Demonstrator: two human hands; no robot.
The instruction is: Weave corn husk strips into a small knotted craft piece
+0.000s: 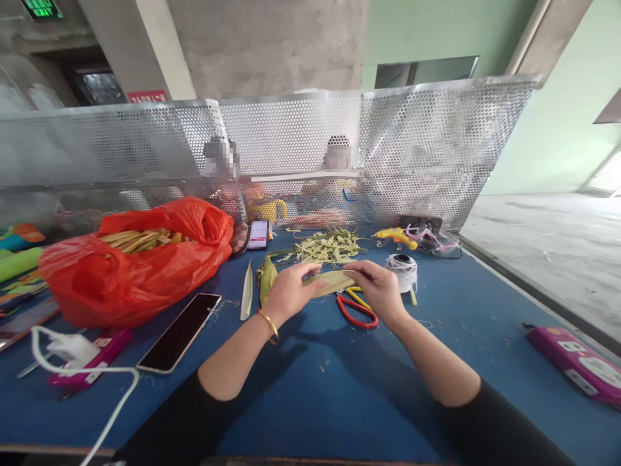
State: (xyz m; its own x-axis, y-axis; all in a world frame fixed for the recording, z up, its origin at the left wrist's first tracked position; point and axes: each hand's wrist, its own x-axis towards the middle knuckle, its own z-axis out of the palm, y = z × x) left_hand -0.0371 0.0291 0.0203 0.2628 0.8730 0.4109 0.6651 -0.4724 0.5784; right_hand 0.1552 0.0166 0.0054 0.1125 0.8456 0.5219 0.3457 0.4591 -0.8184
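Observation:
Both my hands hold a pale yellow-green leaf strip (334, 282) level above the blue table (339, 388). My left hand (290, 291), with a gold bangle at the wrist, is closed on the strip's left end. My right hand (378, 288) pinches its right end. Under my right hand lie red-handled scissors (356, 310). More green leaves (266, 277) lie just left of my left hand, and a single pale leaf (246, 294) lies beside them.
A red plastic bag (140, 265) of leaf strips sits at the left. A dark phone (180, 331), a white charger with cable (72, 353), a pile of leaf scraps (330, 246), a thread spool (402, 268), a yellow glue gun (395, 237) and a purple power strip (577, 366) lie around. Two people sit behind the perforated metal screen (291, 142).

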